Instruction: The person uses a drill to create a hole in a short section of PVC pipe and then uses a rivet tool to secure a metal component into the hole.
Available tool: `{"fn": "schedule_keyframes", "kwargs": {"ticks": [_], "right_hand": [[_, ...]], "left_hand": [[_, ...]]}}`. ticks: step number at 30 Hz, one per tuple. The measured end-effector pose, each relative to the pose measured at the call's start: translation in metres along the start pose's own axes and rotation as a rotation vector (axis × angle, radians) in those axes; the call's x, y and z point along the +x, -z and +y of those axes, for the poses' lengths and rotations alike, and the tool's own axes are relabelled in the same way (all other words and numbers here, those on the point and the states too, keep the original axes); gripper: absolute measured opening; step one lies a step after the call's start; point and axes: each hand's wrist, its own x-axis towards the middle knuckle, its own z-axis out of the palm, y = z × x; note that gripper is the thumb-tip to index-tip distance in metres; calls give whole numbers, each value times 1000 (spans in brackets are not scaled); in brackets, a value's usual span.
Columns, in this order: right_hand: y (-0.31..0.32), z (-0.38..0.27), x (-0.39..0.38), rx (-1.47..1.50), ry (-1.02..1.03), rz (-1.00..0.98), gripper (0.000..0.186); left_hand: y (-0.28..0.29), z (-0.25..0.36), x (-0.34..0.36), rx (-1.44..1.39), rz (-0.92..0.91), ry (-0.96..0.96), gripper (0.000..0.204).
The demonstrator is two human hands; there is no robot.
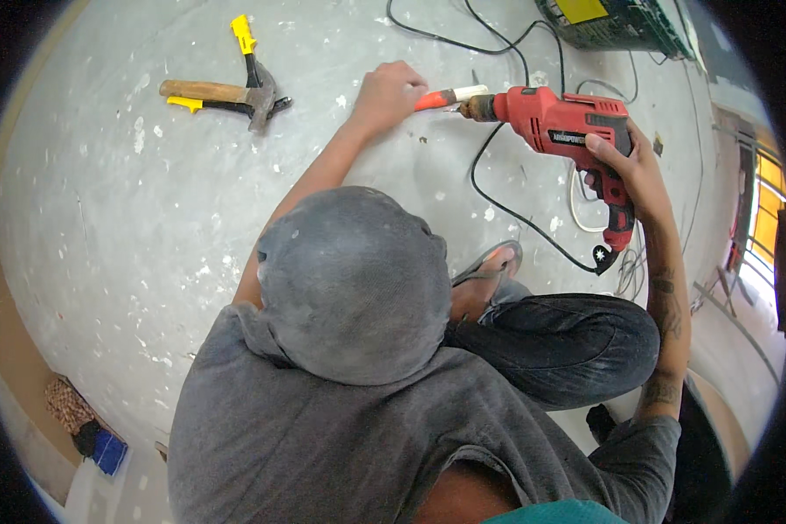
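Neither my left hand nor my right hand shows. Below me a co-worker in a grey cap (351,279) and grey shirt sits on the grey floor (122,227). The co-worker's right hand (630,162) grips a red and black power drill (541,118), its chuck pointing left. Their left hand (386,98) is at a red and cream stick-like tool (441,98) lying by the drill bit; whether it grips it is unclear. To the left lie a wooden-handled hammer (210,90) and yellow-and-black handled tools (242,35), crossed together.
A dark green bucket (620,31) stands at upper right, with black cables (520,218) running across the floor. A window with orange panes (768,201) is at the right edge. A blue item (109,451) and checked cloth (65,402) lie lower left. Teal fabric (550,513) shows at the bottom.
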Motion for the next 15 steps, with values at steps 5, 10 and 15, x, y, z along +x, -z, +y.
{"fn": "schedule_keyframes", "kwargs": {"ticks": [5,10,15], "right_hand": [[-6,-9,-5,-37,31,33,47],[-2,0,1,-40,81,23,50],[-6,-5,0,-35,80,43,51]], "left_hand": [[-10,-13,-6,295,254,152,21],[-5,34,16,-262,29,56,25],[-3,-2,27,-137,66,156,29]]}}
